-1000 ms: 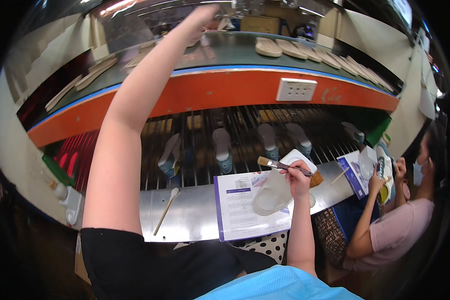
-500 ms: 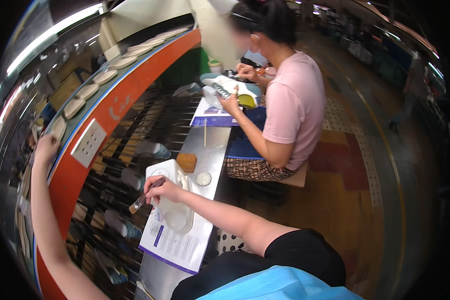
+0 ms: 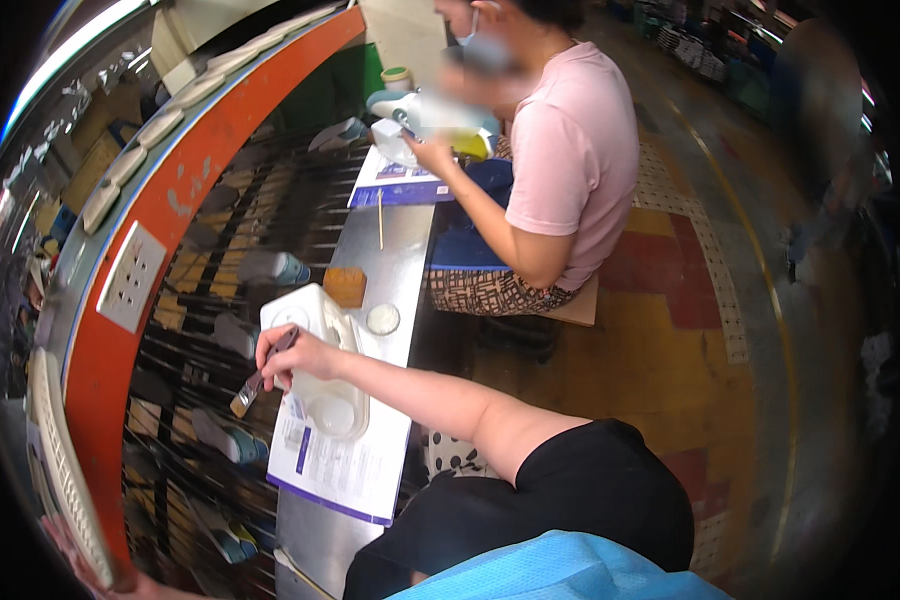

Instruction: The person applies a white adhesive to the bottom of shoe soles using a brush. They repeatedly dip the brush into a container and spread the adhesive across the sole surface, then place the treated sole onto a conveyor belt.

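My left hand [image 3: 85,565], low at the left edge and partly hidden, grips the heel or toe end of a cream shoe sole [image 3: 67,465] with a textured sidewall. The sole stands on edge beside the orange rail. My right hand [image 3: 295,357] is closed round the dark handle of a flat paintbrush [image 3: 255,386]. Its bristles point down and left, above the rack. Just beyond and under that hand lies a white plastic jug [image 3: 355,385] on a printed sheet [image 3: 365,465].
More soles [image 3: 160,128] line the ledge above the orange rail [image 3: 190,165]. Shoes [image 3: 232,437] sit on a rod rack below. The metal bench holds a tan block [image 3: 344,288], a round dish [image 3: 383,320] and a thin stick [image 3: 380,220]. A co-worker [image 3: 580,150] sits ahead, holding a shoe.
My left hand has come back from the ledge, down toward the lower left, and now has a sole in it. The right hand still holds the brush. The view has shifted.
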The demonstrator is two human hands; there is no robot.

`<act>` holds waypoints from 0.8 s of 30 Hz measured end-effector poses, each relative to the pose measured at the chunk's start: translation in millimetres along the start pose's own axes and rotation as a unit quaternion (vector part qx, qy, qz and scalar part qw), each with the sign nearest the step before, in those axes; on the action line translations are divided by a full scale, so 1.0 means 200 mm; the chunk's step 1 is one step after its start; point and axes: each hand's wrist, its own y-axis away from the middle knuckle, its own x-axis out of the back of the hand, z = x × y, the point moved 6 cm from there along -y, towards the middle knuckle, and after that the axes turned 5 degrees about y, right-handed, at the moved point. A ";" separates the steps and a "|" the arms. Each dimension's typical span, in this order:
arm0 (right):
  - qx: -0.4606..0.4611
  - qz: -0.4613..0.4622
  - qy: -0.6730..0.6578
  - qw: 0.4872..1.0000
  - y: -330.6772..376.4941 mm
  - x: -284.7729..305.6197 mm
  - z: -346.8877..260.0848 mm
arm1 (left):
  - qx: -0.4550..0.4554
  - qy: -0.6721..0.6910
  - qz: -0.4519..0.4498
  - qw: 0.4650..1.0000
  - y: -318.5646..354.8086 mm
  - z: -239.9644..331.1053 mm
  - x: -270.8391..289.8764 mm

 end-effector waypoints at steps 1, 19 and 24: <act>-0.001 0.006 0.005 1.000 0.00 0.00 0.00 | 0.043 0.030 0.025 0.998 0.13 -0.04 -0.04; -0.018 0.112 0.224 0.968 0.40 -0.06 0.01 | 0.524 0.515 -0.046 0.677 1.35 -0.49 -0.16; -0.055 0.123 0.368 0.920 0.57 -0.06 0.04 | 0.583 0.544 0.057 0.601 1.64 -0.50 -0.02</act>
